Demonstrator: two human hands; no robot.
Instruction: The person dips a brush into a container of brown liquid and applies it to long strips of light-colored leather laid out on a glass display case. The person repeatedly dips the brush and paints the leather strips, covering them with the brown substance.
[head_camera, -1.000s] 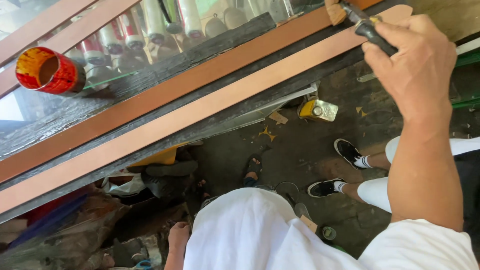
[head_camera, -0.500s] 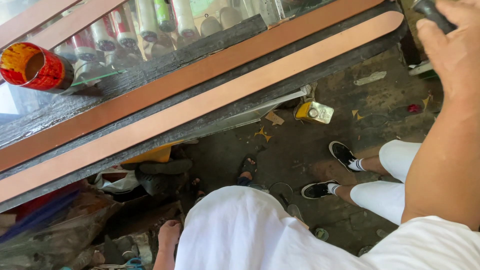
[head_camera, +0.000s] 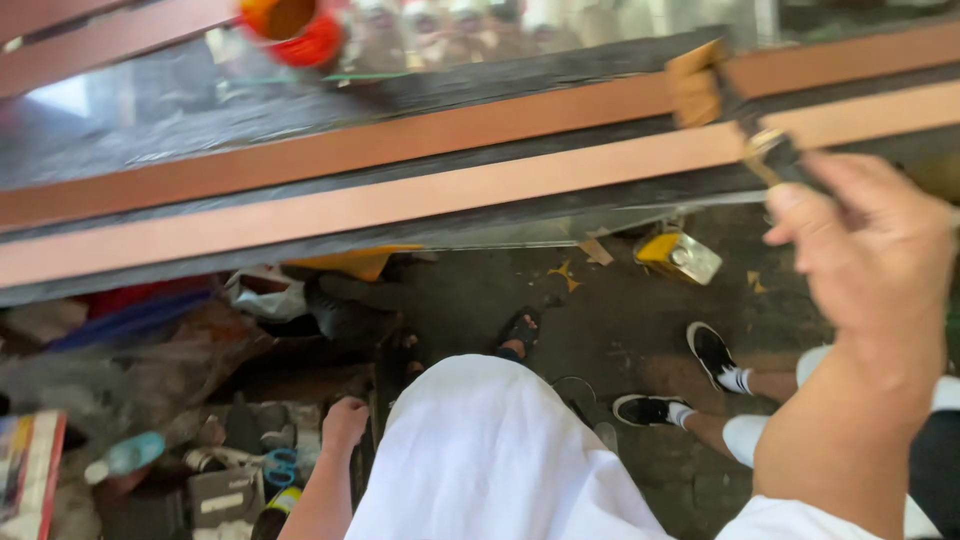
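Note:
My right hand (head_camera: 870, 250) is raised at the right and grips the dark handle of a paintbrush (head_camera: 715, 100). Its brown bristles rest on the upper of two long orange-brown wooden strips (head_camera: 400, 140) that lie on a dark workbench. The lower strip (head_camera: 330, 215) runs parallel below it. My left hand (head_camera: 345, 420) hangs low by my white shirt, fingers curled, and holds nothing that I can see. A red and orange paint can (head_camera: 290, 25) stands on the bench at the top.
Another person's legs in black-and-white sneakers (head_camera: 715, 355) stand on the dirty floor at the right. A yellow tin (head_camera: 680, 255) lies under the bench. Clutter, bottles and blue scissors (head_camera: 280, 465) fill the lower left. Spray cans line the far side.
The view has swung to the right; the paint can now sits nearer the top middle. My right hand has come down and brought the brush onto the upper strip.

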